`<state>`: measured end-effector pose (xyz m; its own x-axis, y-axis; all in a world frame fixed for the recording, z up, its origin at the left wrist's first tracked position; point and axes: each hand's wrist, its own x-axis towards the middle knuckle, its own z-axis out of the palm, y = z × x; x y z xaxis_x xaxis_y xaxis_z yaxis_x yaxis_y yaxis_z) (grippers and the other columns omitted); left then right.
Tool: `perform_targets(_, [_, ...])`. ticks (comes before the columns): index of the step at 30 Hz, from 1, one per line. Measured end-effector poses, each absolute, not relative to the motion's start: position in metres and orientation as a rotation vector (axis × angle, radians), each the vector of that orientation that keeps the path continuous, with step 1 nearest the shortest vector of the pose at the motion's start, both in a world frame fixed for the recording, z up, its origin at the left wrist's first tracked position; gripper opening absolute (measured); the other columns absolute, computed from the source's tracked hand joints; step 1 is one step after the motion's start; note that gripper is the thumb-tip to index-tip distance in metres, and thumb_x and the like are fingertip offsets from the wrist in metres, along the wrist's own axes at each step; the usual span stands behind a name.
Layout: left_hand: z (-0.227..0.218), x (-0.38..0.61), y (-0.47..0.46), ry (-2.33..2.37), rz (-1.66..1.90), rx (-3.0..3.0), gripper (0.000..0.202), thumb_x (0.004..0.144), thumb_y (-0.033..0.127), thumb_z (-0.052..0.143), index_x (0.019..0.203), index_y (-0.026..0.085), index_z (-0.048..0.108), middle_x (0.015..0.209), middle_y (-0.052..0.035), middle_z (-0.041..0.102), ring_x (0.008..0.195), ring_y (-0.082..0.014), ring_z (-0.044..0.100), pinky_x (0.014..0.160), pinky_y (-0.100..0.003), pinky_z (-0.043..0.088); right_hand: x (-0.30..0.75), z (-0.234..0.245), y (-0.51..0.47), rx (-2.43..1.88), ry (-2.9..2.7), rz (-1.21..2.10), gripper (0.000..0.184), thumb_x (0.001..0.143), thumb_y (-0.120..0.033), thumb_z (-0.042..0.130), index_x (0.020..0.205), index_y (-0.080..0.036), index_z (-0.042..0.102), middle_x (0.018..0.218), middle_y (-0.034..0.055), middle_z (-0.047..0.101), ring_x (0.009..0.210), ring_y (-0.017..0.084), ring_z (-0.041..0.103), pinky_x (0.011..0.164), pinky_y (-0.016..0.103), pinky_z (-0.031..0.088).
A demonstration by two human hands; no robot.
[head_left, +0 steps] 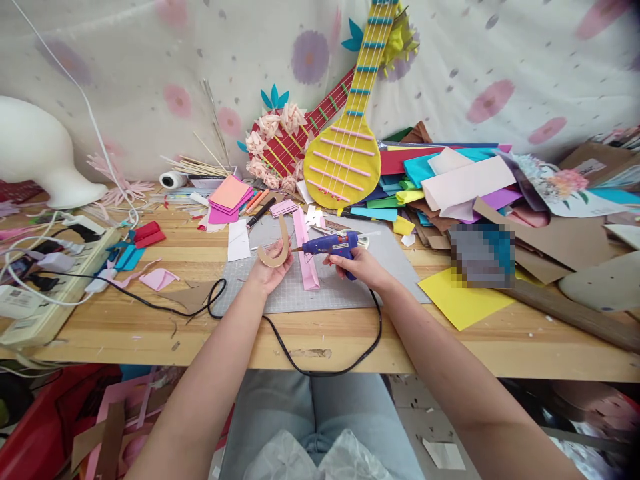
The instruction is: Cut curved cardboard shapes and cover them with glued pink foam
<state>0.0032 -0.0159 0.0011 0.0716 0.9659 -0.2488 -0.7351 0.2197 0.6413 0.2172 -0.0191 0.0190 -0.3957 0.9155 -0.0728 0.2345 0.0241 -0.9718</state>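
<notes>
My left hand (pixel 274 270) pinches a curved, hook-shaped piece of brown cardboard (pixel 283 252) above the grey cutting mat (pixel 395 267). In my right hand (pixel 361 265) is a blue hot glue gun (pixel 333 244), its nozzle pointing left at the cardboard. Whether the nozzle touches the cardboard I cannot tell. A clear glue stick pokes out of the gun's rear, and its black cord (pixel 377 333) loops down over the table's front edge. Under the gun lies a folded pink paper strip (pixel 309 270) on the mat.
A yellow lute-like craft (pixel 343 167) and a red one with paper flowers (pixel 280 150) lean at the back. Coloured sheets (pixel 467 180) pile up at right, near yellow paper (pixel 465 300). A power strip (pixel 75 280) with cables lies left. Pink squares (pixel 230 197) and markers stand behind the mat.
</notes>
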Motion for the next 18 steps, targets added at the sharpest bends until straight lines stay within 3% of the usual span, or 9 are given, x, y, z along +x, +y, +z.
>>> perform_targets(8, [0.003,0.005,-0.015,0.764,1.295,0.411,0.014,0.085,0.015,0.052,0.086,0.012,0.065,0.070,-0.0008,0.067,0.057,-0.0053,0.060,0.056,-0.017,0.048,0.215,0.009,-0.016,-1.154,-1.789,1.373,0.044,0.069,-0.060,0.060,0.068,-0.016,0.054,0.046,-0.0041,0.045,0.045,0.008,0.038,0.046,0.023,0.031])
perform_targets(18, [-0.004,0.006,-0.013,0.784,1.319,0.445,0.009,0.078,0.015,0.062,0.085,0.013,0.066,0.070,-0.0022,0.067,0.058,-0.0069,0.059,0.057,-0.018,0.047,0.209,0.013,-0.019,-1.152,-1.796,1.357,0.045,0.064,-0.061,0.063,0.070,-0.019,0.049,0.047,-0.0057,0.045,0.043,0.008,0.038,0.042,0.023,0.029])
